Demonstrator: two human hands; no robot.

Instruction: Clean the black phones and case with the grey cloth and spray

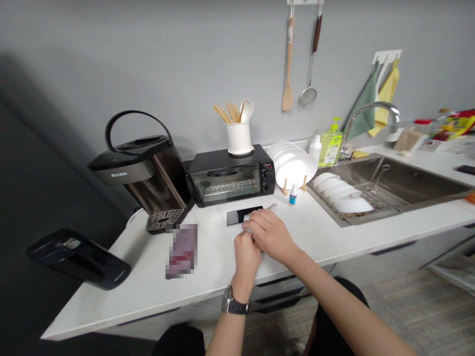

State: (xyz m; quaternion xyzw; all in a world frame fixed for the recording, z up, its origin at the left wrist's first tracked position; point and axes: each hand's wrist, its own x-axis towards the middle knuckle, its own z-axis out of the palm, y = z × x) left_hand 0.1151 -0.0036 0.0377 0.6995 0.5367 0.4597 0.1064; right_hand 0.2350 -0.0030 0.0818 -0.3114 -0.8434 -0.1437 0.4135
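Observation:
Both of my hands meet over the white counter (pixel 211 257), in front of the toaster oven. My left hand (pixel 247 252), with a watch (pixel 233 302) on its wrist, is closed in a fist; what is inside it is hidden. Crossing in front of its knuckles, my right hand (pixel 270 233) has its fingers pressed together over a whitish cloth (pixel 272 207), which sticks out past the fingers. A flat black phone (pixel 236 217) lies just beyond, partly covered by the right hand. A small white bottle with a blue label (pixel 293 196) stands upright to the right.
The black toaster oven (pixel 232 178) bears a white utensil holder (pixel 238 137). Left are a water dispenser (pixel 148 173), a black bin-like container (pixel 85 262) and a pixelated purple packet (pixel 183 249). Plates (pixel 295 168) stand before the sink (pixel 393 183), which holds bowls (pixel 351 203).

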